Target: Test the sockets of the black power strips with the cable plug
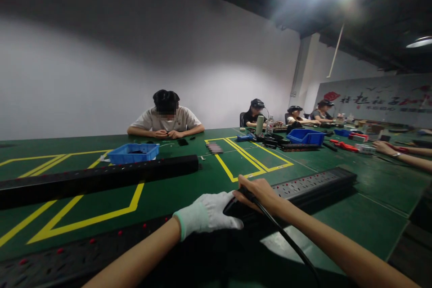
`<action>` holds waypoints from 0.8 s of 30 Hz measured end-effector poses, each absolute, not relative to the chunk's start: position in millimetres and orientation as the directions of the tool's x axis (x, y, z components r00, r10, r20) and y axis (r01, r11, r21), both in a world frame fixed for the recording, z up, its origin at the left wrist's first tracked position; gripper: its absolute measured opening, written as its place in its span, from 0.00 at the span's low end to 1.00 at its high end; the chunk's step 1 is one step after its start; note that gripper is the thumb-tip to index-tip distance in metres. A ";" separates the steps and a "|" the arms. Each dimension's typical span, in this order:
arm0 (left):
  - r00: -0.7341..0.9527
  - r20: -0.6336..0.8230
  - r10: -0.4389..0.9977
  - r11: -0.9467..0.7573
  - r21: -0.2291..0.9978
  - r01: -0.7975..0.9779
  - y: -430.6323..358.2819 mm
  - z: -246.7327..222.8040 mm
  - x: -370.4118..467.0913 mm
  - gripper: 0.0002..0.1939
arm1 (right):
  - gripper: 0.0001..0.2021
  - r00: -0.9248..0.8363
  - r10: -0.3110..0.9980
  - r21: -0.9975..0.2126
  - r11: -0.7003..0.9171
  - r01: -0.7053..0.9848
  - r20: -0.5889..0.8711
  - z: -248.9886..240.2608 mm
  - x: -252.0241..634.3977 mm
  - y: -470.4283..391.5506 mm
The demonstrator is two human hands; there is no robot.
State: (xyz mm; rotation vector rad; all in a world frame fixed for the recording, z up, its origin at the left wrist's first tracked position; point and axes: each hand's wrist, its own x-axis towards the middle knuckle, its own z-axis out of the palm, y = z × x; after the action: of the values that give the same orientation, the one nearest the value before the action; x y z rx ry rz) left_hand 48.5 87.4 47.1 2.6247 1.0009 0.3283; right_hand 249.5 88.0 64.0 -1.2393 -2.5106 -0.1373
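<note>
A long black power strip (313,186) with rows of sockets and small red switches runs across the table in front of me. My left hand (214,213), in a white glove with a mint cuff, grips the strip near its middle, thumb on the near side. Just right of it, my bare right hand (258,193) is closed around a black plug (248,193) held against the strip's top. From the plug a black cable (286,236) trails down toward me under the right forearm. The plug's prongs are hidden, so how far it sits in a socket cannot be seen.
A second black power strip (101,175) lies farther left, before a blue tray (133,153). Yellow tape lines (232,177) mark the green table (340,229). A co-worker (165,119) sits opposite; others work at the far right, near a blue bin (305,137) and red-handled tools (344,145).
</note>
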 end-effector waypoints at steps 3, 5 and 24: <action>0.747 0.065 0.661 -0.660 0.525 0.538 97.1 47.8 43.9 0.34 | 0.09 -0.600 0.740 -0.003 0.630 0.776 0.304 65.2 240.6 89.6; 0.797 0.041 0.602 -0.623 0.649 0.437 105.8 48.1 40.8 0.30 | 0.08 -0.628 0.727 0.028 0.647 0.762 0.277 67.9 236.9 88.6; 0.868 0.077 0.491 -0.724 0.590 0.357 150.4 39.7 39.6 0.19 | 0.10 -0.437 0.737 -0.066 0.542 0.838 0.516 34.3 236.0 72.0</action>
State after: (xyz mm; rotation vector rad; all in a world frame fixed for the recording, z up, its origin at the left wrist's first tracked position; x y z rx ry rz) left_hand 39.6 150.4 39.7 2.4563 0.6131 0.3055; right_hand 236.0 72.0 34.3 -1.2731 -2.2907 -0.2722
